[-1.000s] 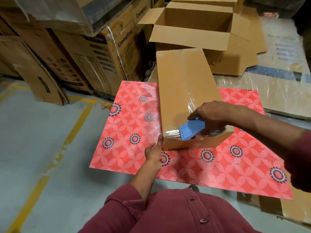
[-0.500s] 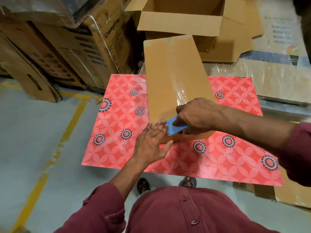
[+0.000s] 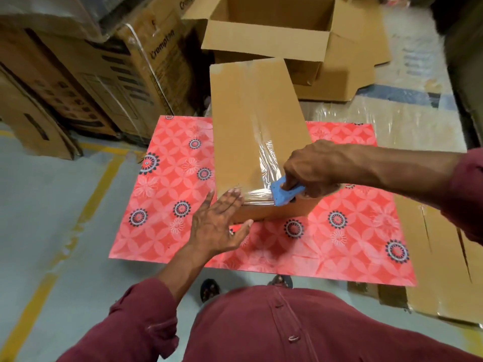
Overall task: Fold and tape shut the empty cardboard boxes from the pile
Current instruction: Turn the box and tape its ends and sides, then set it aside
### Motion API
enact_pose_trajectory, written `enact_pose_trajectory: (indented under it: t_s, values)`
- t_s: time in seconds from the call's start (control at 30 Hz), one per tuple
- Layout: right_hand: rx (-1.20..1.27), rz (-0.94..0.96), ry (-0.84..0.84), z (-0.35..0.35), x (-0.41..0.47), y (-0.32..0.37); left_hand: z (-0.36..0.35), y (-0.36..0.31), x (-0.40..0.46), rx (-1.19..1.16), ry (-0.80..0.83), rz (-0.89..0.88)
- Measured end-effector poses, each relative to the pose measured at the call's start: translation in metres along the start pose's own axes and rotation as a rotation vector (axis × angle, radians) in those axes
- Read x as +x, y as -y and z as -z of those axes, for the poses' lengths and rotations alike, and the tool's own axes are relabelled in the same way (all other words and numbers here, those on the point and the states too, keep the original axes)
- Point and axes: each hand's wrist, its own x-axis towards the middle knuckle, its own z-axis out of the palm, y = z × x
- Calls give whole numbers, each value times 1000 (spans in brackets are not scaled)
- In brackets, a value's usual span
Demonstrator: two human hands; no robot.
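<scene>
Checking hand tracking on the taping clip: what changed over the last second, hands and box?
The left hand let go of the box's near left corner, rose, and now lies flat with straight fingers on the near top edge by the tape. The right hand kept its grip on the blue tape dispenser at the near end. The taped box stayed on the red patterned sheet.

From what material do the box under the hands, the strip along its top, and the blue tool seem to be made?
The box looks like plain brown cardboard with a matte face. The strip seems to be clear plastic tape: it is glossy and wrinkled and the brown shows through it. The blue tool in the right hand is probably moulded plastic, uniformly coloured and smooth.
</scene>
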Motion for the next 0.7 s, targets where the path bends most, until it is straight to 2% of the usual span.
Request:
enact_pose_trajectory:
  t_s: [0.07, 0.13, 0.33, 0.43, 0.53, 0.6, 0.7]
  values:
    - [-4, -89, 213, 10, -5, -7, 1, 0, 0, -4, 17, 15]
    - [-33, -121, 322, 10, -16, -19, 1, -1, 0, -6, 36, 23]
    - [-26, -119, 298, 6, -35, -27, 10, -29, 25, 110, 163, 123]
    - [-24, -98, 227, 2, -34, -28, 2, -55, 54, 32, 192, -21]
    - [-40, -86, 198, -2, -36, -28, -24, -84, 86, -34, 330, -161]
    - [-11, -106, 171, -6, -40, -32, -40, -94, 93, -50, 388, -172]
    - [90, -147, 144, -21, -45, -41, -49, -90, 83, -63, 350, -179]
